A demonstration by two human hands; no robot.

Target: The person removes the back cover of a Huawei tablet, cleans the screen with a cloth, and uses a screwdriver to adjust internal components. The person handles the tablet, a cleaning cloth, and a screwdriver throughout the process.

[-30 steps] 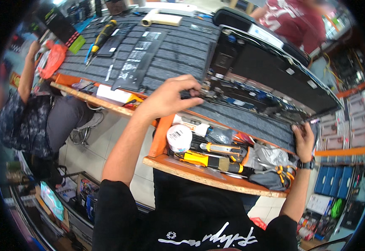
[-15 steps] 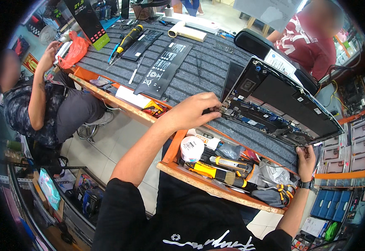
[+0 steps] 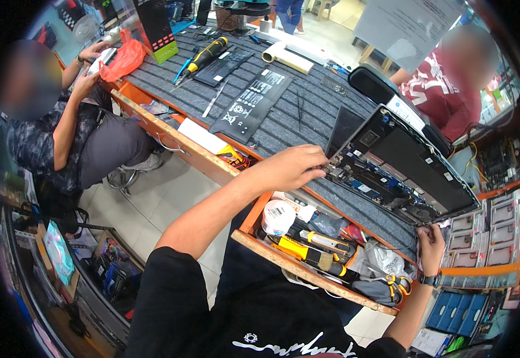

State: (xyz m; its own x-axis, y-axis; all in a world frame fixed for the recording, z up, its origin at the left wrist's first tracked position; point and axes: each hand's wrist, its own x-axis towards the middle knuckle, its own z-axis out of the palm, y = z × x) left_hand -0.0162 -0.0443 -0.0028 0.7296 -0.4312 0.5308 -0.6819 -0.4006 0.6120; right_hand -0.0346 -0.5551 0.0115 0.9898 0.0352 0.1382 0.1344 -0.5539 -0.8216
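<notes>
An opened-up laptop [image 3: 412,161] is tilted up on the striped grey mat, its circuit board and fan exposed. A dark glossy panel [image 3: 344,130] shows behind its left side. My left hand [image 3: 302,166] pinches the laptop's near left corner, thumb and fingers together. At the near right corner, my right hand [image 3: 431,241] has its fingers curled against the laptop's lower edge; their exact hold is partly hidden. Left of the laptop lie a black flat battery [image 3: 252,104], a smaller black battery [image 3: 223,67], thin tweezers [image 3: 300,110] and a slim metal strip [image 3: 215,99].
Below the mat, an open drawer [image 3: 313,274] holds a brush, a cutter, pliers and a white roll [image 3: 278,216]. A yellow-black screwdriver [image 3: 209,52] lies farther back. One person [image 3: 39,137] sits at left with a red bag [image 3: 126,58]; another [image 3: 445,89] is across the table.
The view has shifted, so the table sits farther right and lower. My right hand has slid slightly along the laptop's corner. The person at left has brought both hands together near the red bag.
</notes>
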